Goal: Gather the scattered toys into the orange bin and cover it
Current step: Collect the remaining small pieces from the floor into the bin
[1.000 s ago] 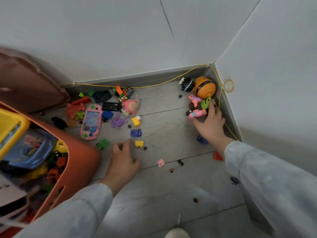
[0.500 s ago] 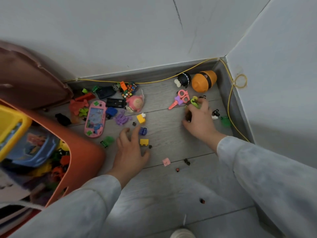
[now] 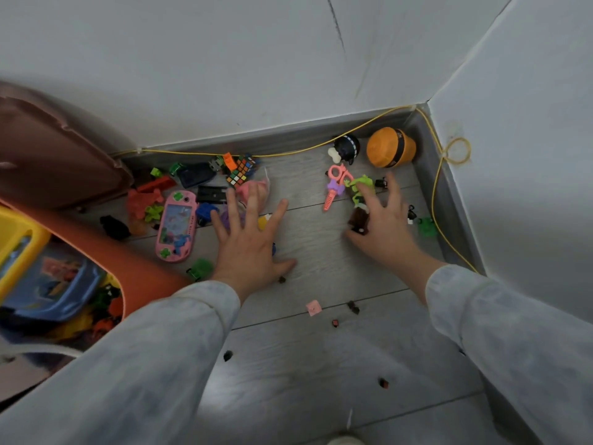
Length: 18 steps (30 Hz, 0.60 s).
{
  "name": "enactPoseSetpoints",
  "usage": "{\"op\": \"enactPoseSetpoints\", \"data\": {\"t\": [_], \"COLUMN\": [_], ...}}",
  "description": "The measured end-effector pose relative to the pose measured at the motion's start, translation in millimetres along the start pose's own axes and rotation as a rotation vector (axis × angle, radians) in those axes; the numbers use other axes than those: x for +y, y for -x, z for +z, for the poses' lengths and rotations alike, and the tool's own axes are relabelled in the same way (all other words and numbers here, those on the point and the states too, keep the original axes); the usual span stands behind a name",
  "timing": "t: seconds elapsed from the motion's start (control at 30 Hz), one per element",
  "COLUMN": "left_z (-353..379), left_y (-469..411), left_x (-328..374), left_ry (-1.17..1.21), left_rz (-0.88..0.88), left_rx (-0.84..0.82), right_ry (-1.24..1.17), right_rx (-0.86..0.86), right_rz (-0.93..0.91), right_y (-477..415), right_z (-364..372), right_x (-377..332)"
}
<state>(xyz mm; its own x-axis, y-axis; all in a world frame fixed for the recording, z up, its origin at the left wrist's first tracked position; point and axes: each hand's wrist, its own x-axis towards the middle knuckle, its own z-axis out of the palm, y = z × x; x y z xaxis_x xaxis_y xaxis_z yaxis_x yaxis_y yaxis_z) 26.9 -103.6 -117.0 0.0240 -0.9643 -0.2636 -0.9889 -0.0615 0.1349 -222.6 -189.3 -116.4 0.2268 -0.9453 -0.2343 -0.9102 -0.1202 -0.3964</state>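
My left hand is wide open, fingers fanned and stretched low over the floor, covering a purple toy and a yellow block. The pink handheld game lies just to its left, a green car beside my wrist. My right hand is spread too, well apart from the left. Its forefinger lies on a green toy and a brown toy sits between thumb and forefinger; as far as I can see, the fingers are not closed round either. Pink scissors lie just left of that hand, and an orange barrel toy and a black round toy sit beyond it in the corner.

The orange bin stands at my far left, its corner near my left forearm, with toys already inside. An orange-brown lid leans on the wall behind it.
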Motion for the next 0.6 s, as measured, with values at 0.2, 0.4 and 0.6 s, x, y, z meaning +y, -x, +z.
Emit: {"op": "enactPoseSetpoints", "data": {"t": [0.2,0.4,0.6], "left_z": [-4.8,4.6,30.5], "left_y": [-25.8,6.0,55.9], "left_x": [-10.0,3.2,15.0], "left_ry": [0.085,0.037,-0.037], "left_rz": [-0.036,0.094,0.199], "left_rx": [-0.072,-0.058,-0.034], "right_ry": [0.103,0.103,0.134], "right_rx": [-0.135,-0.09,-0.139], "right_rz": [-0.095,-0.127,-0.162], "right_y": [-13.4,-18.4,-22.9], "right_z": [0.8,-2.7,-6.7], "right_x": [3.7,3.0,-1.7]}}
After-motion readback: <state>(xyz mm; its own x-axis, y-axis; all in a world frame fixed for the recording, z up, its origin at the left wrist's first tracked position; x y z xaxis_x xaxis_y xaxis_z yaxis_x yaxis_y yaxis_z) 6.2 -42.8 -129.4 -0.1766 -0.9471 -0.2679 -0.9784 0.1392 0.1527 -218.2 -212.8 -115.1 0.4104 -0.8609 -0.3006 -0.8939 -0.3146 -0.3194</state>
